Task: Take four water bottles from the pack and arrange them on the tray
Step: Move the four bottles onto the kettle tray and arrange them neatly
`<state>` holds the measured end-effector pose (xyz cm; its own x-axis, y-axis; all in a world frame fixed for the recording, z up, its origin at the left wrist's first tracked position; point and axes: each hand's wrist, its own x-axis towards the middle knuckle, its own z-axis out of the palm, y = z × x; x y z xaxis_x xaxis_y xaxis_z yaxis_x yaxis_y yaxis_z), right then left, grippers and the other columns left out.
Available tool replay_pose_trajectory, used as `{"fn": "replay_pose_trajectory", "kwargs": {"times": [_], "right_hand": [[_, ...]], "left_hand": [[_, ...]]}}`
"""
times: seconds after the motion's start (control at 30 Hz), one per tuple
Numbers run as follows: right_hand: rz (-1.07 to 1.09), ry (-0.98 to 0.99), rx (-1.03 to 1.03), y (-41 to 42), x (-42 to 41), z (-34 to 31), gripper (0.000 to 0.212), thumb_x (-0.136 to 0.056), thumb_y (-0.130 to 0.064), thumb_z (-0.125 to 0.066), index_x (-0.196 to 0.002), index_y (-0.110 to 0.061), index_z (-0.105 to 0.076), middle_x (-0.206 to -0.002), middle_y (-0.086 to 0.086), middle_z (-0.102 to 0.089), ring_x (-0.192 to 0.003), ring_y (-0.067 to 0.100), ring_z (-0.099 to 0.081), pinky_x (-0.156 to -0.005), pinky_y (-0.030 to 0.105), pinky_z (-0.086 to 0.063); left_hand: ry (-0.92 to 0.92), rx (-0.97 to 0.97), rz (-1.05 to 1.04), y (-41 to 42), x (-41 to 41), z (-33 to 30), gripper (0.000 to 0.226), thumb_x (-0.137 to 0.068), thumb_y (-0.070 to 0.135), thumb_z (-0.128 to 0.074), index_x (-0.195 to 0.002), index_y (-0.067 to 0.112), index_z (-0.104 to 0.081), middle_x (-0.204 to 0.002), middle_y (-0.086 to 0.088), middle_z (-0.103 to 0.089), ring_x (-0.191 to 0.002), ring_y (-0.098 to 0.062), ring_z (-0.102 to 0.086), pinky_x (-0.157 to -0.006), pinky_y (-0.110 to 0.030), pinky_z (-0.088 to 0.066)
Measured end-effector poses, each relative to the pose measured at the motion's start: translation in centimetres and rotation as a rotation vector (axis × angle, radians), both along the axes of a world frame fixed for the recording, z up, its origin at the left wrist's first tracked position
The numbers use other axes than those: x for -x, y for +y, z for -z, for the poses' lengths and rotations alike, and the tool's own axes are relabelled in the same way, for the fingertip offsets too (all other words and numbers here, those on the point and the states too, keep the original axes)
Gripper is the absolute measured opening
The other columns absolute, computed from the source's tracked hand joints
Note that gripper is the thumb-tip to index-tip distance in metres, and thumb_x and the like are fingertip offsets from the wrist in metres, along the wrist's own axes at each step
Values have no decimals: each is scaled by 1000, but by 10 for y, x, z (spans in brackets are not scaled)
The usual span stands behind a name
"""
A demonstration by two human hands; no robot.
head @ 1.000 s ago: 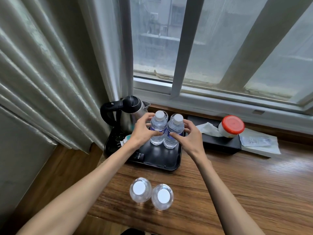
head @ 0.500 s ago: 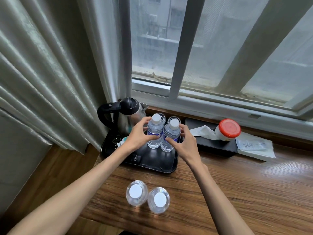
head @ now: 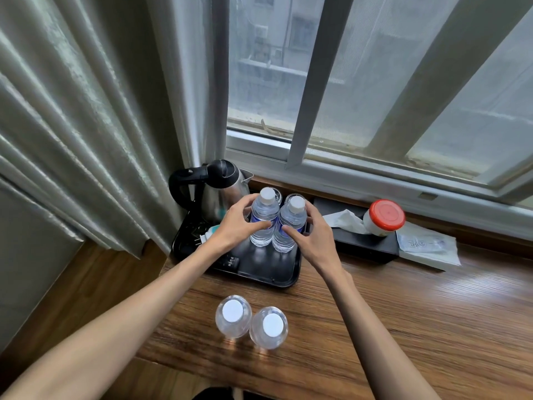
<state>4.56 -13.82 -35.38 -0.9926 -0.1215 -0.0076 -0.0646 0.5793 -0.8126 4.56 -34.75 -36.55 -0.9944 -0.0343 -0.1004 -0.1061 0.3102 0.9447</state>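
two bottles upright on tray, both hands on them; two more wait on counter.

left hand (head: 235, 226) curled around left bottle (head: 263, 219), right hand (head: 313, 236) curled around right bottle (head: 289, 226); the two touch side by side on black tray (head: 271, 272), near its back edge. kettle (head: 215, 187) at tray's far left. two capped bottles (head: 251, 320) stand together on wooden counter (head: 403, 313), just in front of tray. red-lidded jar (head: 383, 216) to the right, well apart.
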Motion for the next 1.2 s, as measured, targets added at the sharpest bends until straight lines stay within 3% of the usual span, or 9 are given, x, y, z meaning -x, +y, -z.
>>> {"fn": "replay_pose_trajectory", "kwargs": {"times": [0.23,0.37,0.47,0.53,0.7,0.8,0.9,1.03,1.2], "right_hand": [[-29,-10,5,-1,4,-9,66,-81,-34,-79,-140,-21,-52,-138,-7,-60,-126,12,-55,-110,39,-44],[60,-102,110,1,-17,-21,70,-87,-28,-75,-148,-15,-41,-133,-15,-47,-122,6,-49,-104,23,-38],[203,-81,161,11,-57,-19,50,-95,-25,-64,-141,-16,-50,-136,-4,-57,-117,9,-57,-105,30,-45],[235,-75,183,19,-92,-10,36,-97,-15,-58,-133,-20,-57,-126,-2,-63,-108,2,-61,-104,36,-49],[75,-221,133,30,-165,19,82,-72,24,-41,-131,-31,-56,-122,-13,-65,-118,-1,-60,-102,36,-51],[-106,-349,109,30,-187,25,97,-63,14,-44,-137,-48,-42,-139,-19,-54,-133,-4,-46,-107,30,-48],[-224,-387,129,23,-198,30,93,-63,1,-57,-142,-45,-39,-144,-28,-46,-139,-5,-38,-112,32,-43],[-161,-319,176,12,-202,29,81,-67,-22,-85,-137,-37,-49,-136,-26,-56,-130,-4,-49,-107,25,-46],[-50,-183,137,1,-201,25,66,-66,-36,-90,-126,-34,-61,-122,-24,-66,-119,-3,-58,-98,20,-51]], "left_hand": [[8,-33,50,-1,3,-12,64,-74,13,-86,-132,17,-59,-125,3,-68,-119,-14,-61,-108,-41,-48],[-39,9,21,-6,-13,-17,81,-72,26,-86,-143,19,-47,-143,3,-55,-133,-9,-51,-110,-33,-43],[31,22,-89,-14,-54,-15,49,-87,1,-68,-133,14,-56,-139,-2,-56,-130,-12,-53,-105,-23,-45],[26,56,-116,-23,-92,-8,51,-87,-14,-54,-124,21,-61,-133,-2,-61,-125,-11,-57,-101,-16,-48],[-154,122,148,-48,-168,32,74,-77,-15,-63,-131,36,-58,-134,19,-59,-128,2,-52,-110,-32,-46],[-230,49,266,-48,-187,38,79,-67,-3,-75,-138,26,-54,-137,16,-60,-132,-2,-51,-114,-24,-39],[-269,-5,286,-42,-195,38,91,-58,17,-89,-140,23,-50,-138,14,-60,-133,-5,-52,-115,-26,-37],[-224,-42,219,-28,-198,34,86,-57,22,-93,-134,25,-55,-128,19,-66,-123,-3,-60,-109,-23,-43],[-174,-22,146,-22,-193,24,69,-57,36,-94,-118,34,-63,-116,25,-70,-113,2,-64,-100,-18,-48]]}}
